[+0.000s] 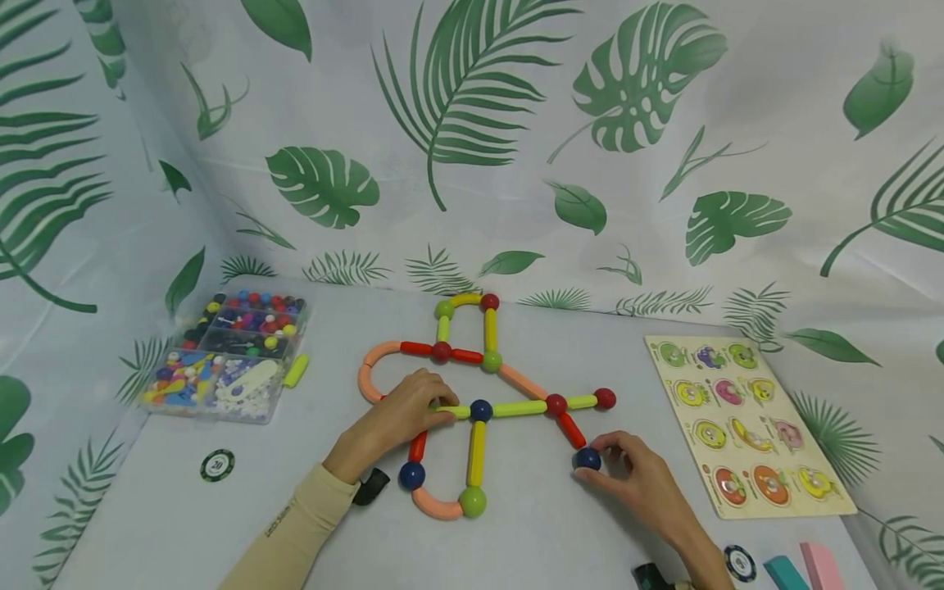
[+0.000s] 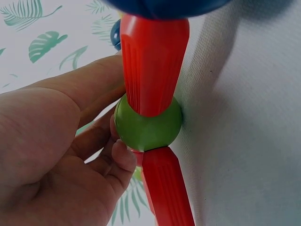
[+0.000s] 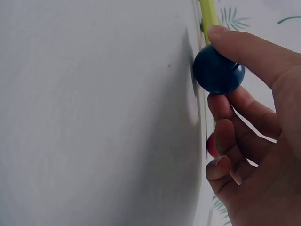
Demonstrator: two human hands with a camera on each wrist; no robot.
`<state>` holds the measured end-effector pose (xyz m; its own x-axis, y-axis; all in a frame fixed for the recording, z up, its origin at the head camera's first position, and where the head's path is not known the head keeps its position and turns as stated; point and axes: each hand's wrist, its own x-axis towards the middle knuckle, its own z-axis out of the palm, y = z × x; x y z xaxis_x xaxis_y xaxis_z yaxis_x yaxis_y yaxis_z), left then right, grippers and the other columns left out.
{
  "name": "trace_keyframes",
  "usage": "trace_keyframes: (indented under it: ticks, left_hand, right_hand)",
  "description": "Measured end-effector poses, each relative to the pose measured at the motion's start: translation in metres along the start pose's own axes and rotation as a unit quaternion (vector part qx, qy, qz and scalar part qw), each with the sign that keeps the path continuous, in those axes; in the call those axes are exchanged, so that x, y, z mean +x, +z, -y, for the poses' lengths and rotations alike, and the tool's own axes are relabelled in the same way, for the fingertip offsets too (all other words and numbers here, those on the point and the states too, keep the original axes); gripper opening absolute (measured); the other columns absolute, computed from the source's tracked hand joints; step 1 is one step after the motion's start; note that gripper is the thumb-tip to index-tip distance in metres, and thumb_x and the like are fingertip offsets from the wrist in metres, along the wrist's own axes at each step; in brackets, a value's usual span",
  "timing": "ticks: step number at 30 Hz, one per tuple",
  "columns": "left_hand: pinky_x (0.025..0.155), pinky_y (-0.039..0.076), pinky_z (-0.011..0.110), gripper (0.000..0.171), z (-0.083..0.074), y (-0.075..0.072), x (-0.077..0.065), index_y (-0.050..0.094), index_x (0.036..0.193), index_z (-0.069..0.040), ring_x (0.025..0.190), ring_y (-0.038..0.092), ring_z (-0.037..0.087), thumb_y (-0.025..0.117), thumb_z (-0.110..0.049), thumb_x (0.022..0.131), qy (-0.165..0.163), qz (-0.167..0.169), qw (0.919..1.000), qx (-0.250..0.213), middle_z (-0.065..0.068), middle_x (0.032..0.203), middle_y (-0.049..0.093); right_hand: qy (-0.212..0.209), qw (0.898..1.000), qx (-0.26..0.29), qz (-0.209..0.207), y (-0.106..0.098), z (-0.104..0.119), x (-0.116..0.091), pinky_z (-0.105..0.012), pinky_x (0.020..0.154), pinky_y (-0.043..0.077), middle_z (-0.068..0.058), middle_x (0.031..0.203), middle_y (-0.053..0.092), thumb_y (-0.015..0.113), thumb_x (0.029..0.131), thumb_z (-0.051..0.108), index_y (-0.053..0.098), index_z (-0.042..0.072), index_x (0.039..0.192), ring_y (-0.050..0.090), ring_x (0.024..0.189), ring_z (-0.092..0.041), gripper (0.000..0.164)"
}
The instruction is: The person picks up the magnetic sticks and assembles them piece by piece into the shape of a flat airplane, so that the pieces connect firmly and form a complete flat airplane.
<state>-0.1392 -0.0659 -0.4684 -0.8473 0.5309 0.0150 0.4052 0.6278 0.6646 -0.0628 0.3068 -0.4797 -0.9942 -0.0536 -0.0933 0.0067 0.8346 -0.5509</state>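
A flat figure of coloured sticks and balls lies on the table. My left hand (image 1: 398, 418) pinches the yellow-green stick (image 1: 459, 412) just left of the middle blue ball (image 1: 481, 410). In the left wrist view its curled fingertips are right at a green ball (image 2: 148, 127) between two red sticks (image 2: 153, 66); the head view hides that ball under the hand. With thumb and fingers, my right hand (image 1: 645, 487) grips another blue ball (image 1: 587, 459), at the lower end of a short red stick (image 1: 570, 428) that slants down from a red ball (image 1: 556, 405).
A compartment box (image 1: 276, 401) of small beads stands at the back left, a loose yellow-green stick (image 1: 296, 371) beside it. Right of the figure lies a fruit puzzle board (image 1: 682, 418). Round chips (image 1: 217, 465) and teal and pink blocks (image 1: 821, 565) are nearer the front.
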Motion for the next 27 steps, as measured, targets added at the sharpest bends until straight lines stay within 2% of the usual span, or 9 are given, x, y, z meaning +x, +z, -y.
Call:
trace_keyframes:
  ticks: [11, 15, 18, 21, 25, 27]
  left_hand:
    - [0.089, 0.049, 0.034, 0.022, -0.002, -0.001, 0.002, 0.078, 0.108, -0.012, 0.099, 0.057, 0.016, 0.08, -0.022, 0.088, -0.001, -0.001, 1.0, -0.003, -0.003, 0.102, 0.072]
    - [0.091, 0.05, 0.035, 0.024, -0.008, -0.001, 0.004, 0.077, 0.11, -0.011, 0.101, 0.058, 0.017, 0.079, -0.024, 0.09, 0.005, -0.007, 1.0, 0.0, -0.002, 0.102, 0.071]
    - [0.096, 0.051, 0.033, 0.026, -0.026, 0.0, 0.013, 0.076, 0.114, -0.011, 0.106, 0.059, 0.017, 0.076, -0.026, 0.092, 0.031, -0.008, 0.9994, 0.016, 0.0, 0.108, 0.07]
    - [0.102, 0.048, 0.03, 0.029, -0.053, 0.006, 0.031, 0.075, 0.118, -0.012, 0.114, 0.058, 0.016, 0.075, -0.026, 0.093, 0.094, 0.01, 0.9939, 0.057, -0.001, 0.118, 0.071]
    - [0.103, 0.044, 0.024, 0.031, -0.094, 0.024, 0.06, 0.073, 0.122, -0.016, 0.116, 0.056, 0.013, 0.074, -0.029, 0.094, 0.16, 0.058, 0.9755, 0.139, -0.006, 0.121, 0.071]
    - [0.099, 0.045, 0.022, 0.031, -0.11, 0.035, 0.073, 0.073, 0.123, -0.019, 0.112, 0.055, 0.012, 0.073, -0.031, 0.094, 0.175, 0.079, 0.9641, 0.184, -0.006, 0.12, 0.07]
  right_hand:
    - [-0.012, 0.999, -0.014, -0.028, -0.003, -0.003, 0.008, -0.026, 0.078, 0.045, 0.002, 0.103, 0.064, 0.083, 0.08, 0.052, 0.067, 0.019, 0.113, 0.051, 0.094, -0.016, 0.049]
    - [-0.014, 0.999, -0.019, -0.036, -0.004, -0.005, 0.009, -0.026, 0.077, 0.044, 0.002, 0.102, 0.064, 0.082, 0.08, 0.053, 0.067, 0.019, 0.113, 0.051, 0.094, -0.015, 0.05]
    - [-0.014, 0.999, -0.021, -0.039, -0.004, -0.005, 0.01, -0.025, 0.076, 0.044, 0.002, 0.101, 0.064, 0.082, 0.079, 0.053, 0.067, 0.018, 0.113, 0.051, 0.093, -0.015, 0.051]
    - [-0.012, 0.999, -0.023, -0.041, -0.004, -0.006, 0.01, -0.026, 0.075, 0.043, 0.002, 0.101, 0.064, 0.083, 0.079, 0.052, 0.068, 0.018, 0.113, 0.05, 0.093, -0.015, 0.05]
    - [-0.013, 0.999, -0.018, -0.042, -0.002, -0.007, 0.008, -0.025, 0.076, 0.042, 0.003, 0.1, 0.064, 0.084, 0.079, 0.05, 0.068, 0.019, 0.112, 0.05, 0.092, -0.014, 0.048]
    - [-0.017, 0.999, -0.014, -0.045, 0.0, -0.008, 0.007, -0.025, 0.076, 0.042, 0.005, 0.1, 0.064, 0.084, 0.079, 0.05, 0.068, 0.02, 0.112, 0.05, 0.092, -0.013, 0.047]
